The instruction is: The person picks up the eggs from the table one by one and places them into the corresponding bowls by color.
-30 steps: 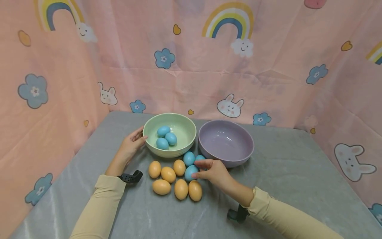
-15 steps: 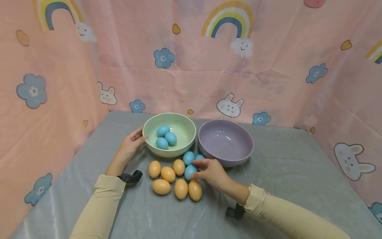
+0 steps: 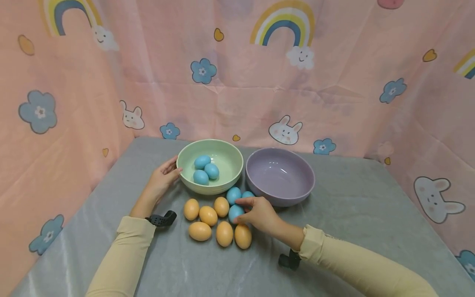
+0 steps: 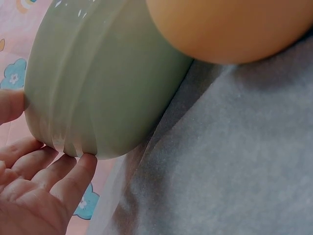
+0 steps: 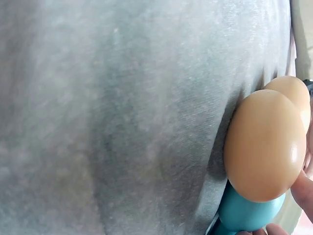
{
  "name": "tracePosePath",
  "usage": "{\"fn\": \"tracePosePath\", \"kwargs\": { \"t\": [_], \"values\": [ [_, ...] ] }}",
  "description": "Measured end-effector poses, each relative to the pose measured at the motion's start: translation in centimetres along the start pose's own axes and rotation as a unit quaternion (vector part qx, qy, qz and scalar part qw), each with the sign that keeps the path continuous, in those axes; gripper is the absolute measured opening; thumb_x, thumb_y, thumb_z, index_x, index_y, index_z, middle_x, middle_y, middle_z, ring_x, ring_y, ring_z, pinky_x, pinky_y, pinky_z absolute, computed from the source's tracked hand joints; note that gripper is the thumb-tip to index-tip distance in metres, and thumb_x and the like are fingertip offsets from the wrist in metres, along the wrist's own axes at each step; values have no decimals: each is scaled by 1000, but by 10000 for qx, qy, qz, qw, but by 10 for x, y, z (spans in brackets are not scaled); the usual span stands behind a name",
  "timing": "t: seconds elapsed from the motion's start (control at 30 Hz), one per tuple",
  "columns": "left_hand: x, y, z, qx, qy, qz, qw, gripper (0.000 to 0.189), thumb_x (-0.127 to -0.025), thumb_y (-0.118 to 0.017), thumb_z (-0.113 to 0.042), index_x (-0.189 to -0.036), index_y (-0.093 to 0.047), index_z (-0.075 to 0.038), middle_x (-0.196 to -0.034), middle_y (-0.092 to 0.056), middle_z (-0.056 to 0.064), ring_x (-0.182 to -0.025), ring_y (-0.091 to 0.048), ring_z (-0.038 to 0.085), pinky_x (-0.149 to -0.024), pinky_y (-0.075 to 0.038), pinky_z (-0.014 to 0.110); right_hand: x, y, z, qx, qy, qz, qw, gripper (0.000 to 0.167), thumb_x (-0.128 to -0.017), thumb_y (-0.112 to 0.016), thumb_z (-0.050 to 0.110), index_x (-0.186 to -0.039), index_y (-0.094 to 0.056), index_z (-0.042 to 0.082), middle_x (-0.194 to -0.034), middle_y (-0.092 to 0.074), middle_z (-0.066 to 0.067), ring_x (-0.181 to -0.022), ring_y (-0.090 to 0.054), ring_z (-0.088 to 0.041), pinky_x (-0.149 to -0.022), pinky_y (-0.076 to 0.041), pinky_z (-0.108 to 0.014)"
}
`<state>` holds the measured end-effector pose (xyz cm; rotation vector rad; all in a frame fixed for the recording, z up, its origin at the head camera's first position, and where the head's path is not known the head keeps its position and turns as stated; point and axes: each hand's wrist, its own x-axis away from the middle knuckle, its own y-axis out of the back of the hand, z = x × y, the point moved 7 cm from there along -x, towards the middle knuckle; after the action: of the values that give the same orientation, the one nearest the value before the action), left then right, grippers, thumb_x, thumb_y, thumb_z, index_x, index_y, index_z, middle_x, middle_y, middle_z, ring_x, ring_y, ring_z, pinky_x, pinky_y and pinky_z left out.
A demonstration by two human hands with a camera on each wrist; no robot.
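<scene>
My left hand (image 3: 160,181) rests against the left side of a pale green bowl (image 3: 230,181). Its extended fingertips touch the outer wall (image 4: 112,83) in the left wrist view, and the thumb lies near the rim. Three blue eggs (image 3: 201,177) lie inside that bowl. Thumb and fingers of my right hand (image 3: 261,216) pinch a blue egg (image 3: 235,213) at the right end of an egg cluster on the cloth. Beyond it sit another blue egg (image 3: 233,195) and one partly covered by the fingers. In the right wrist view, an orange egg (image 5: 264,147) partly hides the pinched egg.
A purple bowl (image 3: 280,198) with nothing in it stands right of the green one, just behind my right hand. Several orange eggs (image 3: 208,216) lie left of and in front of the blue ones. Grey cloth (image 3: 352,198) covers the table; a pink printed curtain (image 3: 241,103) hangs around it.
My right hand has shifted slightly left, its thumb and fingers coming further over the front blue egg. The left hand stays against the green bowl. The eggs hold their places.
</scene>
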<state>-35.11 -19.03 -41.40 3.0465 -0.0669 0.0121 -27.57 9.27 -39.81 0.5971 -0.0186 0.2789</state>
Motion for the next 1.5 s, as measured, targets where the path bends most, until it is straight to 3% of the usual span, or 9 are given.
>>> {"fn": "tracePosePath", "kwargs": {
  "t": [0.5, 0.77, 1.07, 1.5],
  "values": [
    [2, 0, -2, 37, -16, 29, 10000, 64, -103, -54, -15, -159, -22, -10, -165, -23, 12, -153, -25, 25, -119, -37, 34, 1, -1, 2, 515, 173, 31, 9985, 46, -71, -88, 7, -115, -73, 2, -121, -71, -12, -110, -69, -23, -90, -62, -32],
    [2, -2, -2, 27, 9, 28, 10000, 64, -103, -53, -15, -159, -22, -10, -165, -22, 11, -153, -24, 25, -121, -35, 39, 3, -2, -2, 571, 22, 4, 9984, 46, -71, -89, 13, -114, -75, 5, -116, -74, -8, -97, -64, -13, -83, -60, -26],
    [2, -1, -2, 36, 21, -1, 10000, 64, -103, -53, -14, -159, -22, -10, -165, -22, 11, -153, -24, 25, -121, -35, 39, 2, -3, -3, 494, -102, -109, 9987, 49, -73, -89, 16, -116, -73, 2, -116, -74, -9, -103, -64, -15, -90, -60, -33],
    [2, -1, -1, -38, 114, -30, 9999, 65, -103, -54, -17, -159, -22, -12, -166, -21, 9, -154, -22, 24, -122, -35, 39, 0, 0, -5, 370, -196, -143, 9990, 50, -71, -90, 17, -115, -74, 2, -110, -76, -8, -100, -65, -14, -83, -61, -29]
  ]
}}
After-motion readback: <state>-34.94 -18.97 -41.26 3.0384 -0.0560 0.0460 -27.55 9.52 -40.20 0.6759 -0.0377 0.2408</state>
